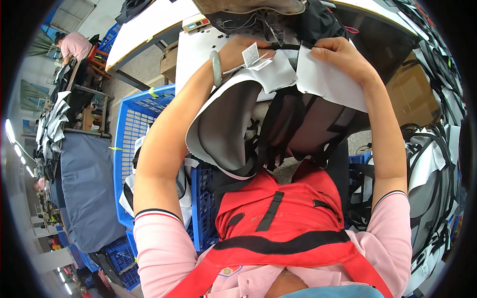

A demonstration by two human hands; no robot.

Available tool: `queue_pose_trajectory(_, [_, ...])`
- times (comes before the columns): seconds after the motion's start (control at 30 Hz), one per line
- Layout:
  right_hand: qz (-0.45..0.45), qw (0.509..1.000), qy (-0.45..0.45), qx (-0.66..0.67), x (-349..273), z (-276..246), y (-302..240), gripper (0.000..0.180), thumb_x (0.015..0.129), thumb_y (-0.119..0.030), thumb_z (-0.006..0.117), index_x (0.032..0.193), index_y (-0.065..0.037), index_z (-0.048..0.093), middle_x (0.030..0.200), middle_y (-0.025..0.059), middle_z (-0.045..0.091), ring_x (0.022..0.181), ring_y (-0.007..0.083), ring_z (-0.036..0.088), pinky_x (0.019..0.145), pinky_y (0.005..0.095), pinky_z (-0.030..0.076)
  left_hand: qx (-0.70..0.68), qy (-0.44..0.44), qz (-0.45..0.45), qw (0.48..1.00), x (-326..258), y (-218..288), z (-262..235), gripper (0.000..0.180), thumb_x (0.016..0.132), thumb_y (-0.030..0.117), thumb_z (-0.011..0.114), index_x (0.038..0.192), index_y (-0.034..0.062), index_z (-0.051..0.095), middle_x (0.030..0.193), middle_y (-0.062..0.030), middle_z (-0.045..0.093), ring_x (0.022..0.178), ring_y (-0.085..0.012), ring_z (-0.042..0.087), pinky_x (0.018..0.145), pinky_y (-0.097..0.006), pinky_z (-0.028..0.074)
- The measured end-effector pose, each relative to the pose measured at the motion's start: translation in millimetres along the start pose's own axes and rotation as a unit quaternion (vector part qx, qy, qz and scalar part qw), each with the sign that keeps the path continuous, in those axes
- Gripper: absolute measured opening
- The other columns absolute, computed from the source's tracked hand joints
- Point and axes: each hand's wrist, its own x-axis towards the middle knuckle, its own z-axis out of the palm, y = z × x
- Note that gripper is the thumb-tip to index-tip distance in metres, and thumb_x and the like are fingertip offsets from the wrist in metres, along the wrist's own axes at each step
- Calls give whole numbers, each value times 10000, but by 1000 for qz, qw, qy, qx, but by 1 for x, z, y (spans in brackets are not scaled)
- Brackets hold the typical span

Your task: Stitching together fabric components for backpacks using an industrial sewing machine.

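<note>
A seated worker in a pink short-sleeved top and red apron (283, 218) is handling a floppy white-and-grey padded fabric panel with black strapping (233, 124), lifted over the lap in front of a white sewing table (198, 49). The left hand (243, 49), with a pale green bangle (215, 67) on its wrist, is closing its fingers (258, 55) on a small white woven tag (251, 53) at the panel's top edge. The right hand (343, 54) is pinching the neighbouring white fabric flap (328, 79), thumb on top and the other fingers curled under the cloth. Below both sets of fingers the grey lining is sagging in a deep curve and the black straps (293, 124) are dangling toward the apron. The piece looks light, soft and limp, so it will likely fold wherever unsupported; the stitched top edge just beside the fingers seems the firmest place to grip. To the left of the fingers a blue plastic crate (144, 109) is standing on the floor.
</note>
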Motion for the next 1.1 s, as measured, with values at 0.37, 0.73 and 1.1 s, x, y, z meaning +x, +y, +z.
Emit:
queue_pose_trajectory(0.37, [-3,1000,-8,-14,6,-4,4,345,868,-381,650,929,-42,682,763,-20,601,713,60,529,708,235,429,-119,-10,-16,993,-1,-1,3,385,821,291,737,1037,-24,683,852,-41,691,759,-73,597,704,-221,490])
queue_pose_trajectory(0.73, [-26,1000,11,-8,6,-1,8,352,869,-401,639,859,-51,669,701,-31,539,668,57,476,657,244,402,-108,13,10,994,-2,-3,2,364,827,252,728,1047,-34,679,879,-51,694,790,-73,607,717,-222,494])
queue_pose_trajectory(1.1, [-54,998,35,-23,-7,4,1,318,887,-328,633,823,-17,619,692,-60,511,659,24,437,611,221,389,-121,18,-34,992,-19,10,2,408,820,265,729,1076,-45,664,930,-76,686,826,-96,613,741,-236,490])
